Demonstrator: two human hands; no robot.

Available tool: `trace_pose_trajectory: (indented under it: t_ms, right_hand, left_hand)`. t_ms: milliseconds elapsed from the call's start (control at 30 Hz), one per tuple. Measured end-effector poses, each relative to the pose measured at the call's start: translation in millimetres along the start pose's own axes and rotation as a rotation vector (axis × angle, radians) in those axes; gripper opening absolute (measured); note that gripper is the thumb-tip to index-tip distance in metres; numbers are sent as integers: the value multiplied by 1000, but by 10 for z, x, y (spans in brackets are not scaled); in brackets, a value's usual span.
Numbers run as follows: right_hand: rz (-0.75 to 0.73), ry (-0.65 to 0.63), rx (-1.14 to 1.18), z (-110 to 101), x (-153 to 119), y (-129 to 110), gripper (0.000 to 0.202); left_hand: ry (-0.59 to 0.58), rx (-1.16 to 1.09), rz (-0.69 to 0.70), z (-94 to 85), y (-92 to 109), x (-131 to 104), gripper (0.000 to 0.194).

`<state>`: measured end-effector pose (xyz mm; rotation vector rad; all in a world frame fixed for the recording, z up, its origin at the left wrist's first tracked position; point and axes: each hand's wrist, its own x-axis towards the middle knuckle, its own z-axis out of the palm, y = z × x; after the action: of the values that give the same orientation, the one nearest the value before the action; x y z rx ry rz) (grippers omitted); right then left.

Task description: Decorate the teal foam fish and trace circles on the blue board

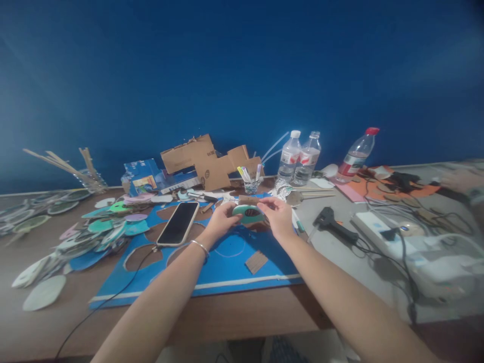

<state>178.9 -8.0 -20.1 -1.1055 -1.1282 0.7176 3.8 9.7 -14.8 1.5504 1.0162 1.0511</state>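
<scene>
A small teal oval cutout point(247, 214) with a dark printed patch is held up above a blue sheet point(227, 269). My left hand point(222, 220) pinches its left edge, thumb in front. On the other side, the fingers of my right hand point(279, 216) close on its right edge. Just behind the oval shows a brown cardboard piece point(248, 200), partly hidden; whether it is joined to the oval I cannot tell. A loose corrugated cardboard scrap point(256, 262) lies on the sheet below my hands. Left of my left hand is a phone point(178, 224).
Piled cutouts point(100, 227) cover the left side. At right lie a black glue gun point(333, 224) with its cord and a white power strip point(378, 234). Bottles point(289, 159), a pen cup point(250, 187) and cut cardboard point(212, 164) stand along the blue wall. Another person's blurred hand point(461, 181) shows far right.
</scene>
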Motion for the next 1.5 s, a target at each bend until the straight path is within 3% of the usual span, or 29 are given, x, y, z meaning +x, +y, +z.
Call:
trace_pose_trajectory:
  t_ms: [167,333,467,567,733,1167,1367,1500]
  right_hand:
    - [-12,5,-15,2,-9,4,25]
    - [-79,56,52,5,15,-1,36]
    - [49,19,138,17,55,47,42]
    - [132,-102,190,34,53,72,46]
    - [70,-241,137,28,-6,13,42]
    - [112,-217,196,48,-49,-21,37]
    - [116,-185,140,45,-56,-65,33]
    - [109,-208,126,45,-61,-50,34]
  left_hand:
    - [-11,-12,12,4,-5,1,24]
    - [-31,-111,-106,-8,8,1,32]
    - [-61,-208,-184,-24,10,3,42]
    - [-79,-179,-141,-11,4,-3,35]
    - [-80,-137,-71,16,-21,-8,30]
    - [-122,-81,-84,42,10,-23,34]
    - [-130,41,51,17,-32,-19,30]
    - [-27,2,126,55,36,-36,38]
